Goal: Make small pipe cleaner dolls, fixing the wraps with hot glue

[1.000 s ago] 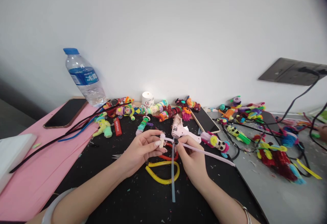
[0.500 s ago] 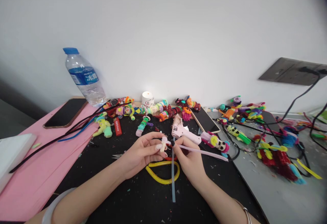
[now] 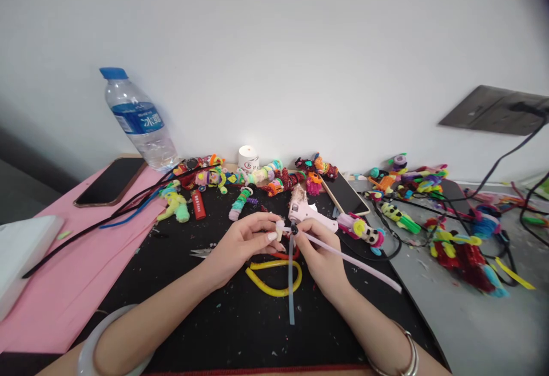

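Note:
Between the fingertips of my left hand (image 3: 249, 244) is a small cream-and-lilac wound pipe-cleaner piece (image 3: 279, 231). My right hand (image 3: 319, 253) pinches a pale lilac pipe cleaner (image 3: 355, 260) close to that piece; its long free end slants down to the right. Just behind my hands lies a pink glue gun (image 3: 312, 216), with a translucent glue stick (image 3: 291, 302) pointing toward me. Beneath the hands, scissors with yellow handles (image 3: 274, 292) rest on the black mat (image 3: 240, 336); their blades are partly covered by my left hand.
Finished pipe-cleaner figures (image 3: 360, 230) line the wall side. A water bottle (image 3: 139, 119) leans at the back left near a dark phone (image 3: 110, 182). Another phone (image 3: 345, 193), a red lighter (image 3: 198, 204), a paper cup (image 3: 248, 159) and black cables (image 3: 392, 250) lie around.
The lilac pipe cleaner's free end has swung lower and further right. My hands stay close together, and the small piece has turned slightly. The view has shifted a little.

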Tool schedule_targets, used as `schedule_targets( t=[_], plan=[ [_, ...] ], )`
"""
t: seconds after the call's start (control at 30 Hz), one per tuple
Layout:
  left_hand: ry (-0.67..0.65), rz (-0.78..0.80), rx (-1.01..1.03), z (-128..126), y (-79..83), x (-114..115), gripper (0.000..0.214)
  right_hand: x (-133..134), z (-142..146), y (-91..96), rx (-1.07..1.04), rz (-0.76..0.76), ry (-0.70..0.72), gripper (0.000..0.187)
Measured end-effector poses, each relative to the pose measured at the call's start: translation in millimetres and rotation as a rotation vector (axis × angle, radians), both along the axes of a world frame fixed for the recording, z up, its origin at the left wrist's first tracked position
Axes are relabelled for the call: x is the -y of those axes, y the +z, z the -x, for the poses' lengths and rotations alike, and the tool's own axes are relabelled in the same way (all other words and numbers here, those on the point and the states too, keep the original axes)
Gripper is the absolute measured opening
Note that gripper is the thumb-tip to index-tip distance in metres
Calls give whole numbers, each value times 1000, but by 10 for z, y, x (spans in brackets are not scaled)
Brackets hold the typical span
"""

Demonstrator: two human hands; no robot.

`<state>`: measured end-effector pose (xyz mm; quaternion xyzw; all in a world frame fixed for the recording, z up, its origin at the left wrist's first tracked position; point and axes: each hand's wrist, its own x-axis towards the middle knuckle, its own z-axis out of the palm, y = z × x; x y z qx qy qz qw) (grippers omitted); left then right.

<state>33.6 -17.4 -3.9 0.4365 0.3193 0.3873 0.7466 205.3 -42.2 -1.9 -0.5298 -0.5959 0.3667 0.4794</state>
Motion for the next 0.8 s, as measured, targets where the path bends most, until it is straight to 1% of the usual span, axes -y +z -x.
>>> schedule_targets(
  t=[0.17,0.27,0.33,0.5,0.6,0.7,0.8],
  plan=[
    [53,-119,-66,-16,14,-4,27,23,16,10,88,-69,-21,17],
    [90,-195,-117,-24,-5,4,25,42,26,9,135,-112,-21,19],
    [111,-223,-158,-29,-21,15,28,51,31,8,147,-129,-26,19],
    [143,-243,-228,-43,-31,43,36,54,41,14,151,-154,-40,20],
    [156,-246,-257,-53,-11,48,34,53,51,21,159,-161,-36,19],
    [197,-233,-299,-60,16,45,30,55,62,28,157,-150,-25,19],
    [224,-206,-298,-66,36,43,29,57,67,31,154,-141,-25,19]
  ],
)
